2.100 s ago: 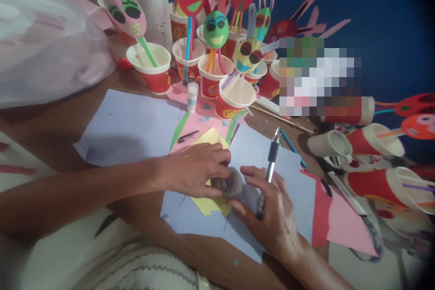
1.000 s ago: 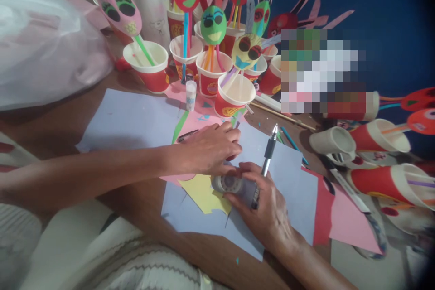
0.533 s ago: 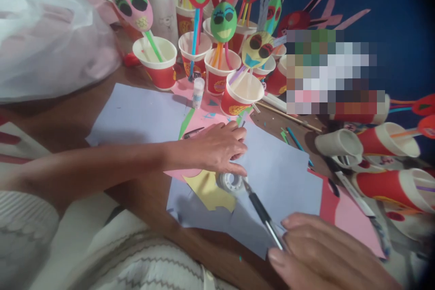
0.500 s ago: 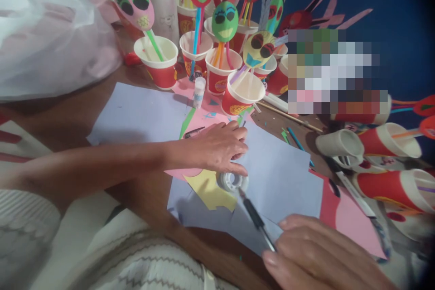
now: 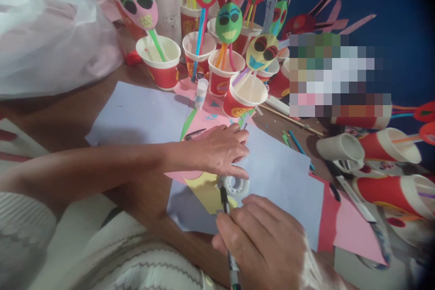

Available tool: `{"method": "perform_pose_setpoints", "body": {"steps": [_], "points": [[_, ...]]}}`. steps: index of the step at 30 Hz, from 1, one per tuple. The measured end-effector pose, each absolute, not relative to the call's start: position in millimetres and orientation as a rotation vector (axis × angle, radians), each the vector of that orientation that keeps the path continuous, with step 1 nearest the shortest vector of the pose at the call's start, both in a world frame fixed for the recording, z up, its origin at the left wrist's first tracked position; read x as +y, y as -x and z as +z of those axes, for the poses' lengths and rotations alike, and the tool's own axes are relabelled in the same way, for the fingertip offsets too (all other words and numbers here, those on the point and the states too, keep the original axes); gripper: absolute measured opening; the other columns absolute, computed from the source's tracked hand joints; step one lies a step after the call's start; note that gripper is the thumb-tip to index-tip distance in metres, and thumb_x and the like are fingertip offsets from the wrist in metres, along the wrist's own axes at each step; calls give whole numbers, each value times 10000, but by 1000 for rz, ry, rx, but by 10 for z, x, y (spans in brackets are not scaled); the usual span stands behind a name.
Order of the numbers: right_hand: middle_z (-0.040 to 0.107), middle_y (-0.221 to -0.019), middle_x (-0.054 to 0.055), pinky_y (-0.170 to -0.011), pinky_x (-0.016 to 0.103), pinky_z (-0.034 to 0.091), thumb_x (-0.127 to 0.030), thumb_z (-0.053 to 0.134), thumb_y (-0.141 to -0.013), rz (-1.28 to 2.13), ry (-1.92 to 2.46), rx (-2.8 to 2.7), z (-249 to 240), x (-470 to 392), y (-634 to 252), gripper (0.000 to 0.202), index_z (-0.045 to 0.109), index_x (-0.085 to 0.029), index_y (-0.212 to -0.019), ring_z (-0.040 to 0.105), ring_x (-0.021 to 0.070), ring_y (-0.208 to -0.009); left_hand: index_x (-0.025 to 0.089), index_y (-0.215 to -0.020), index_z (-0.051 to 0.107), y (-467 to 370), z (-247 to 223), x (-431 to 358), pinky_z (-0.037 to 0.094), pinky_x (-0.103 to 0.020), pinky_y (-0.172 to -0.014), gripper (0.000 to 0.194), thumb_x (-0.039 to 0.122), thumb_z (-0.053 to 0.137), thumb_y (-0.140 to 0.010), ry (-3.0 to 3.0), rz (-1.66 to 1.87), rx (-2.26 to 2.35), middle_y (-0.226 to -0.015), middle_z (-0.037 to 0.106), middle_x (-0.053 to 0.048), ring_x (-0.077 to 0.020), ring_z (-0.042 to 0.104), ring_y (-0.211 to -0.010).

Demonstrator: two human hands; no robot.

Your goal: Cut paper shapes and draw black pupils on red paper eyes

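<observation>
My right hand point(image 5: 263, 240) grips a black-and-clear pen point(image 5: 224, 197). The pen's tip is at the left edge of a white ring-shaped roll point(image 5: 245, 186), perhaps tape, lying flat on blue-grey paper point(image 5: 278, 167). Reaching across from the left, my left hand point(image 5: 226, 149) rests on the paper, fingers spread and its thumb at the top of the roll. Under the roll's left side is a yellow paper piece point(image 5: 200, 190), partly covered by the pen and my right hand. Another pen point(image 5: 195, 134) lies just beyond my left wrist.
A glue stick point(image 5: 201, 94) stands on pink paper point(image 5: 183, 85). Behind it are several red-and-white cups point(image 5: 244, 95) bearing paper faces on coloured sticks. A white mug point(image 5: 340, 147) and tipped cups point(image 5: 374, 190) lie at right. A plastic bag point(image 5: 54, 31) fills the upper left.
My right hand has moved left with the pen, bringing its tip from the roll's lower right to its left edge. My left hand stays in place.
</observation>
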State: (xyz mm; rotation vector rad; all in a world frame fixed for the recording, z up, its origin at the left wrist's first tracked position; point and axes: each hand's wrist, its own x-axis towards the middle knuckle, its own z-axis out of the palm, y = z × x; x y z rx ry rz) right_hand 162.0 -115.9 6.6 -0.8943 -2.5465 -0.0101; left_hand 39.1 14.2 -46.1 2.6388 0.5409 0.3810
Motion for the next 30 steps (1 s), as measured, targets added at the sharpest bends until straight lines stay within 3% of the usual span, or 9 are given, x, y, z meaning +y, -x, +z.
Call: {"method": "perform_pose_setpoints", "body": {"steps": [8,16,30], "points": [[492,-478,-19,-426,310,375,-196,524,-874,-147,926,-2569,18,-1118,-1492,162,608,-135,-749,450,147,-418,181,-586,524,-389,-517,148,332,-325,-684,428,565,650,-725,-2626,408,543,-843,510,-26,-210,439,-840],[481,-433,-6,-403,309,348,-112,494,-834,-271,948,-2494,-31,-1085,-1304,223,588,-144,-634,425,142,-378,186,-573,541,-400,-502,140,329,-324,-675,407,544,686,-701,-2629,418,559,-849,520,-29,-218,444,-855],[537,-446,0,-391,304,411,-92,487,-806,-236,921,-2479,-104,-1218,-1434,166,590,-131,-680,469,143,-368,174,-563,521,-394,-476,146,334,-326,-721,417,527,660,-735,-2606,369,546,-854,513,-29,-203,434,-846]]}}
